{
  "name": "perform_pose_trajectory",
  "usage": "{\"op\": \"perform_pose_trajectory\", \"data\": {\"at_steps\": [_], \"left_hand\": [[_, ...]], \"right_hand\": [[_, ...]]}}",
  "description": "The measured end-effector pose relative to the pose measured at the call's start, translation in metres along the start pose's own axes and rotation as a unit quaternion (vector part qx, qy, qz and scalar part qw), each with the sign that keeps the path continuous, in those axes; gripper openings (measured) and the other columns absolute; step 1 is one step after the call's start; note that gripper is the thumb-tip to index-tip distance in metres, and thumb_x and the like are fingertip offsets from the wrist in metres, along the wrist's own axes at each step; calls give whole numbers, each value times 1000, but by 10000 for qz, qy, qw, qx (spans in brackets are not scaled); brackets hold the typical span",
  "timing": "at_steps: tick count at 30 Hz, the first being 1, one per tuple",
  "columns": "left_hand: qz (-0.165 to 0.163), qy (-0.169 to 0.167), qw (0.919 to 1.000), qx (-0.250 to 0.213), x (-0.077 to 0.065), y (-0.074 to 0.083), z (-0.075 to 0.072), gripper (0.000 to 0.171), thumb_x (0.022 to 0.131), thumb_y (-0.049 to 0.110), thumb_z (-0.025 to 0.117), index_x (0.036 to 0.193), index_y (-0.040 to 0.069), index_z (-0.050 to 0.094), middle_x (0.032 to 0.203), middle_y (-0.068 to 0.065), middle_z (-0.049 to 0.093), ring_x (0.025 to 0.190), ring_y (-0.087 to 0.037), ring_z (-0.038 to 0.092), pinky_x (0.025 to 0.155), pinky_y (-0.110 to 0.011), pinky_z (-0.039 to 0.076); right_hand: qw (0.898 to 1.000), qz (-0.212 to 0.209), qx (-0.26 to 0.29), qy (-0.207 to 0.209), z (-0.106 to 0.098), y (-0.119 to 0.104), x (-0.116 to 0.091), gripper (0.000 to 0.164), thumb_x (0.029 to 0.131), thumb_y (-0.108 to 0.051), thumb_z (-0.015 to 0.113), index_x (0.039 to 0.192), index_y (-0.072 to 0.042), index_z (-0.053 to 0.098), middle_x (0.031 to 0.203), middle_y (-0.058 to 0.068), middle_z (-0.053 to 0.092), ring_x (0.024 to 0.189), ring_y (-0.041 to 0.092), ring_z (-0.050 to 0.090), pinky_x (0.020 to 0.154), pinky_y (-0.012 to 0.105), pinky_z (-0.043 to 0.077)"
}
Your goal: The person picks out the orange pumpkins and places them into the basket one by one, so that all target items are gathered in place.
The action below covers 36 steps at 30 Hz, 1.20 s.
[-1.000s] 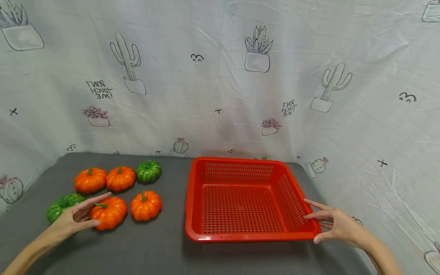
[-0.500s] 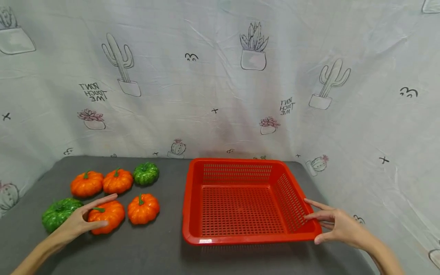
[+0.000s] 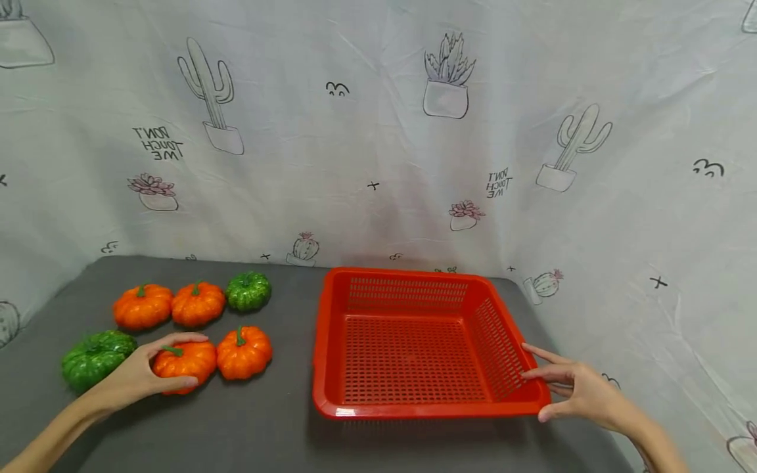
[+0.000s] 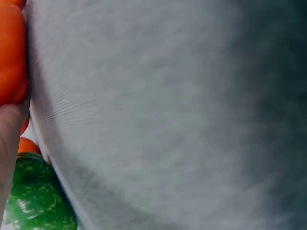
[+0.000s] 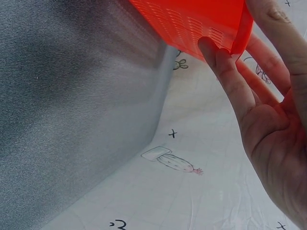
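My left hand (image 3: pixel 133 374) holds an orange toy pumpkin (image 3: pixel 192 360) with a green stem, thumb on its near side and fingers over its far side. In the left wrist view only part of the orange pumpkin (image 4: pixel 10 57) and of my hand (image 4: pixel 7 143) shows, at the left edge. My right hand (image 3: pixel 585 393) grips the near right corner of a red plastic basket (image 3: pixel 426 411), fingers over the rim and thumb outside. The right wrist view shows this hand (image 5: pixel 271 112) at the red rim (image 5: pixel 243 33). Inside, the basket's slotted floor is bare.
Close beside the held pumpkin sits another orange pumpkin (image 3: pixel 244 355). Two orange pumpkins (image 3: pixel 142 309) and a green one (image 3: pixel 248 292) lie behind, and a second green one (image 3: pixel 94 361) is left of my hand. A printed white cloth (image 3: pixel 378 144) hangs behind the grey table (image 3: pixel 284 420).
My left hand has closed in around the orange pumpkin, which now sits nearer the orange one on its right. My right hand stays at the basket's corner. The head view has shifted slightly.
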<state>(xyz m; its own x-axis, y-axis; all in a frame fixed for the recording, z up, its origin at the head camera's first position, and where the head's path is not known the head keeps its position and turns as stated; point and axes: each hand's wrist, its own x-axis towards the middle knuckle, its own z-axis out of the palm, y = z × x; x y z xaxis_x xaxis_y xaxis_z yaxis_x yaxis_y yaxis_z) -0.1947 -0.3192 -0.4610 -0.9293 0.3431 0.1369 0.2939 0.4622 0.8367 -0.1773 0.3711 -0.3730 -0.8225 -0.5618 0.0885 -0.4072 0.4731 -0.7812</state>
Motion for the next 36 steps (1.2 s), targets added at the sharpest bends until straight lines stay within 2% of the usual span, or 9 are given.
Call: {"op": "perform_pose_trajectory", "data": {"at_steps": [5, 7, 15, 22, 24, 28, 32, 34, 36], "left_hand": [[152, 147, 9991, 359, 3, 8, -1, 46, 90, 8, 67, 134, 7, 54, 131, 12, 56, 111, 9, 49, 80, -18, 46], [190, 226, 9991, 315, 4, 11, -2, 42, 90, 7, 67, 131, 6, 57, 132, 13, 56, 111, 10, 48, 79, -18, 47], [-203, 157, 9980, -577, -1, 18, -6, 51, 92, 3, 62, 141, 9, 48, 134, 25, 50, 104, 3, 58, 76, -26, 54], [-128, 513, 9986, -51, -11, 31, -8, 51, 92, 2, 62, 140, 13, 49, 133, 29, 49, 104, 9, 54, 74, -19, 51], [-149, 598, 9981, -10, -12, 37, -9, 51, 92, 3, 62, 140, 13, 49, 131, 31, 49, 101, 9, 55, 73, -18, 51], [-96, 662, 9978, 7, -10, 50, -7, 51, 92, 2, 62, 139, 16, 50, 135, 25, 48, 102, 7, 56, 74, -19, 51], [-215, 703, 9973, 70, -5, 64, -3, 43, 93, 8, 63, 135, 11, 55, 138, 26, 42, 107, 12, 48, 74, -20, 52], [-296, 755, 9967, 103, -3, 71, -2, 40, 93, 11, 64, 132, 6, 56, 138, 28, 39, 108, 14, 45, 74, -19, 51], [-293, 810, 9961, 214, -1, 78, -1, 44, 93, 12, 64, 136, 8, 54, 137, 29, 37, 108, 15, 45, 73, -19, 51]], "right_hand": [[10000, 33, -50, 13, -4, -1, -7, 46, 71, 1, 79, 115, 6, 66, 141, -29, 37, 116, -10, 48, 82, 18, 50], [10000, 59, -73, 33, -5, -1, -10, 46, 71, 2, 79, 115, 5, 66, 141, -30, 38, 116, -11, 48, 82, 18, 51], [9997, 163, -157, 75, -5, -2, -15, 47, 72, 0, 79, 117, 3, 66, 142, -29, 37, 115, -11, 48, 82, 18, 51], [9996, 241, -117, 39, 1, 2, -12, 48, 72, -4, 81, 117, 3, 66, 142, -29, 37, 115, -9, 50, 83, 19, 50], [9996, 251, -150, 63, 1, 2, -11, 48, 72, -5, 81, 117, 3, 66, 141, -29, 36, 114, -9, 50, 83, 18, 50], [9995, 120, -278, 108, 0, 2, -9, 49, 71, -5, 82, 117, 3, 66, 142, -26, 37, 114, -8, 51, 83, 19, 51], [9994, 47, -344, 75, -2, 0, -7, 50, 71, -6, 82, 118, 4, 66, 143, -27, 36, 114, -9, 50, 83, 19, 51], [9994, 102, -331, 30, -3, 0, -5, 50, 72, -7, 82, 118, 3, 66, 143, -28, 35, 115, -2, 54, 83, 21, 51], [9995, 181, -258, -19, -2, -1, -4, 51, 72, -9, 81, 119, 2, 65, 144, -27, 34, 116, 2, 55, 84, 23, 51]]}}
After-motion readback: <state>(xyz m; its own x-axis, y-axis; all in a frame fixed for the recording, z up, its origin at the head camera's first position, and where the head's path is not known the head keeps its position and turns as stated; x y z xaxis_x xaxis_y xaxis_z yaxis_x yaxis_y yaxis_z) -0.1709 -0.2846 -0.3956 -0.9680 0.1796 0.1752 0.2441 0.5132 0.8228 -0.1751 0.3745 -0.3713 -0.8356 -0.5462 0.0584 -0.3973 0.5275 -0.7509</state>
